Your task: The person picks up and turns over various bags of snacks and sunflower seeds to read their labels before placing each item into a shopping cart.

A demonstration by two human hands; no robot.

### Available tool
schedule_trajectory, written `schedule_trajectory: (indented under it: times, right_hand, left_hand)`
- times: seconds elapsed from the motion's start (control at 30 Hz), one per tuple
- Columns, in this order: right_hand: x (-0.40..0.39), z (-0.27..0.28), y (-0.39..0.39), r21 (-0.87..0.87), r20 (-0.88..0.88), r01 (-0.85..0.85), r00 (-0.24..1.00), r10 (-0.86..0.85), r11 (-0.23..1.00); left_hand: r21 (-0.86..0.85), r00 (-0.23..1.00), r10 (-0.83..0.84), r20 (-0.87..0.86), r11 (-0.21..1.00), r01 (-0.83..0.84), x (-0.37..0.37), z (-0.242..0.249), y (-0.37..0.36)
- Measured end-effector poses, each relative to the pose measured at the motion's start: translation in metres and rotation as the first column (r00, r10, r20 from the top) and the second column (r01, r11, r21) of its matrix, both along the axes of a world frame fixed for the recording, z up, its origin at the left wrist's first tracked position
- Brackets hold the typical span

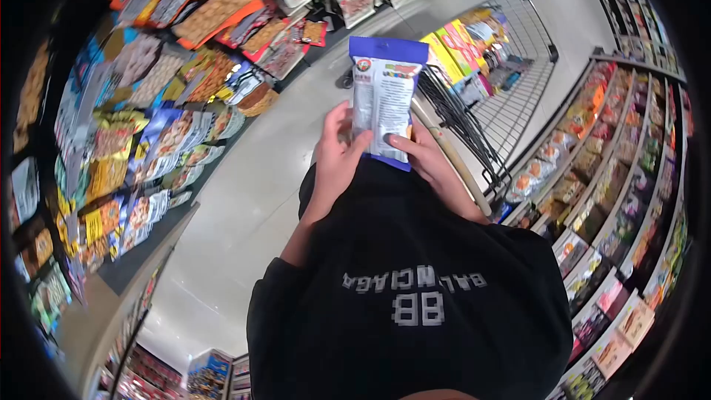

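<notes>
A packet (pixel 384 96), white with printed text and purple top and bottom edges, is held upright in front of my chest, its printed panel facing me. My left hand (pixel 342 137) grips its left side, with the thumb on the lower front. From the right, my right hand (pixel 424 150) holds the lower part, thumb pressed on the front near the bottom edge. The fingers behind the packet are mostly hidden.
Just past my right hand stands a wire shopping cart (pixel 518 81) holding yellow and green boxes (pixel 453 48) and other packages. Hanging snack bags (pixel 159 141) line the left side. Shelves of packaged goods (pixel 600 178) curve along the right. Pale floor (pixel 222 281) runs between them.
</notes>
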State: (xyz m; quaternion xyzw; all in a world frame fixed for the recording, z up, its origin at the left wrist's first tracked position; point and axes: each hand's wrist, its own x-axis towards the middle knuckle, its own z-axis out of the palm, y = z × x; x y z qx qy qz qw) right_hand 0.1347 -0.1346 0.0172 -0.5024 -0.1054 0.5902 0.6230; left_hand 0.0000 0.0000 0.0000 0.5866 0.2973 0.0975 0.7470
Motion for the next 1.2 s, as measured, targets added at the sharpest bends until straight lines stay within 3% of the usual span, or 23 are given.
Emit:
schedule_trajectory:
  times: [0.07, 0.1, 0.17, 0.2, 0.3, 0.33, 0.43, 0.47, 0.5, 0.53, 0.57, 0.6, 0.7, 0.77, 0.83, 0.87, 0.9, 0.97, 1.2]
  right_hand:
    - [-0.009, 0.011, -0.002, -0.057, 0.182, 0.077, 0.981, -0.066, 0.995]
    - [0.002, 0.004, -0.003, 0.005, 0.267, 0.087, 0.96, -0.085, 0.996]
    - [0.006, 0.013, -0.009, 0.077, 0.5, 0.091, 0.858, -0.118, 0.993]
    - [0.013, 0.026, -0.014, 0.027, 0.595, 0.1, 0.798, -0.096, 0.995]
    - [0.041, 0.017, -0.04, -0.007, 0.702, 0.187, 0.7, -0.129, 0.982]
    - [0.05, 0.012, -0.046, -0.001, 0.802, 0.319, 0.567, -0.19, 0.948]
    - [0.072, 0.009, -0.068, 0.026, 0.33, 0.429, 0.849, -0.413, 0.903]
    - [0.08, 0.01, -0.076, -0.018, 0.188, 0.487, 0.86, -0.475, 0.873]
    - [0.087, -0.001, -0.089, -0.052, 0.223, 0.544, 0.824, -0.521, 0.838]
    - [0.093, -0.019, -0.102, -0.083, 0.256, 0.598, 0.786, -0.563, 0.797]
    - [0.101, -0.033, -0.115, -0.111, 0.288, 0.65, 0.745, -0.602, 0.751]
    - [0.113, -0.033, -0.123, -0.098, 0.205, 0.73, 0.68, -0.704, 0.677]
    - [0.161, -0.051, -0.158, -0.044, 0.19, 0.874, 0.484, -0.855, 0.485]
    - [0.195, -0.084, -0.19, -0.057, 0.245, 0.911, 0.408, -0.879, 0.407]
    - [0.224, -0.166, -0.254, -0.277, 0.437, 0.76, 0.645, -0.627, 0.589]
    - [0.232, -0.183, -0.268, -0.496, 0.427, 0.675, 0.738, -0.523, 0.546]
    - [0.236, -0.211, -0.289, -0.59, 0.447, 0.612, 0.791, -0.419, 0.526]
    - [0.239, -0.262, -0.321, -0.633, 0.553, 0.592, 0.796, -0.244, 0.498]
    - [0.262, -0.203, -0.303, -0.407, 0.597, 0.659, 0.716, -0.362, 0.633]
  left_hand:
    - [0.149, 0.999, 0.034, -0.01, 0.988, -0.032, 0.001, 0.009, -0.001]
    - [0.113, 0.999, -0.01, 0.04, 0.994, 0.006, 0.018, 0.009, -0.001]
    - [-0.011, 0.973, -0.08, 0.217, 0.996, 0.084, 0.036, 0.009, -0.009]
    - [-0.093, 0.966, -0.088, 0.245, 0.989, 0.113, 0.047, 0.017, -0.011]
    - [-0.308, 0.962, -0.08, 0.262, 0.937, 0.162, 0.078, 0.014, -0.007]
    - [-0.426, 0.973, -0.076, 0.216, 0.89, 0.164, 0.087, 0.019, -0.011]
    - [-0.369, 0.96, -0.165, 0.225, 0.898, 0.241, 0.12, 0.014, -0.034]
    - [-0.272, 0.935, -0.301, 0.186, 0.899, 0.344, 0.133, 0.013, -0.041]
    - [-0.204, 0.927, -0.345, 0.146, 0.907, 0.369, 0.145, 0.008, -0.053]
    - [0.148, 0.901, -0.433, 0.016, 0.893, 0.426, 0.158, 0.007, -0.06]
    - [0.475, 0.875, -0.466, -0.133, 0.745, 0.469, 0.171, 0.006, -0.067]
    - [0.655, 0.894, -0.441, -0.081, 0.652, 0.381, 0.182, 0.002, -0.076]
    - [0.801, 0.831, -0.495, -0.256, 0.372, 0.468, 0.2, -0.012, -0.09]
    - [0.8, 0.755, -0.443, -0.484, 0.125, 0.586, 0.205, -0.025, -0.103]
    - [0.821, 0.763, -0.482, -0.43, 0.143, 0.553, 0.212, -0.032, -0.114]
    - [0.859, 0.803, -0.463, -0.376, 0.149, 0.489, 0.215, -0.037, -0.116]
    - [0.855, 0.8, -0.464, -0.381, 0.152, 0.496, 0.218, -0.039, -0.119]
    - [0.848, 0.797, -0.464, -0.386, 0.162, 0.505, 0.226, -0.042, -0.124]
    - [0.871, 0.861, -0.398, -0.316, 0.238, 0.429, 0.274, -0.039, -0.136]
